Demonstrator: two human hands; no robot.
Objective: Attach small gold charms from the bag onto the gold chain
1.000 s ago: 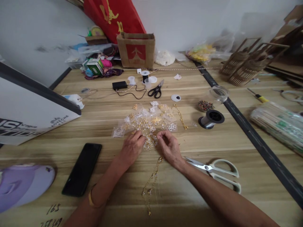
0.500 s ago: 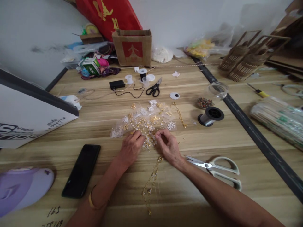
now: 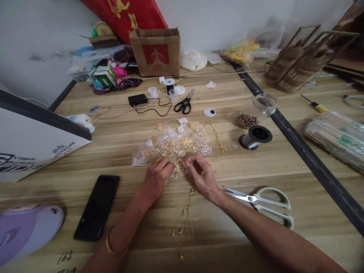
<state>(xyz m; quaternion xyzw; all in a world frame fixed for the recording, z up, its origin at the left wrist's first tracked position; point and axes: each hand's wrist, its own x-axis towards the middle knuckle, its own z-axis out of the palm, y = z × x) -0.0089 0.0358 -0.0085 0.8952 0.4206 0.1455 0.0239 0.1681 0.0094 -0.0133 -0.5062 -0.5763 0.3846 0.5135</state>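
My left hand (image 3: pixel 159 172) rests at the left edge of a pile of small gold and silver jewellery pieces (image 3: pixel 179 168), its fingers curled together. Facing it from the right, my right hand (image 3: pixel 202 172) has thumb and forefinger pinched at the pile's edge. Whatever lies in either pinch is too small to make out. A gold chain with small charms (image 3: pixel 181 223) runs down the table below the right hand. Behind the pile lie clear bags of findings (image 3: pixel 170 134), and a shorter gold chain (image 3: pixel 217 136) is to their right.
White-handled scissors (image 3: pixel 258 199) lie by my right forearm, and a black phone (image 3: pixel 97 207) left of my left arm. Beyond are a wire spool (image 3: pixel 254 137), a jar of beads (image 3: pixel 248 120), black scissors (image 3: pixel 184 103) and a paper bag (image 3: pixel 156 53). A white box (image 3: pixel 42 140) stands left.
The camera view has shifted slightly, so the background sits a little differently. Both hands keep nearly the same place and pose at the pile.
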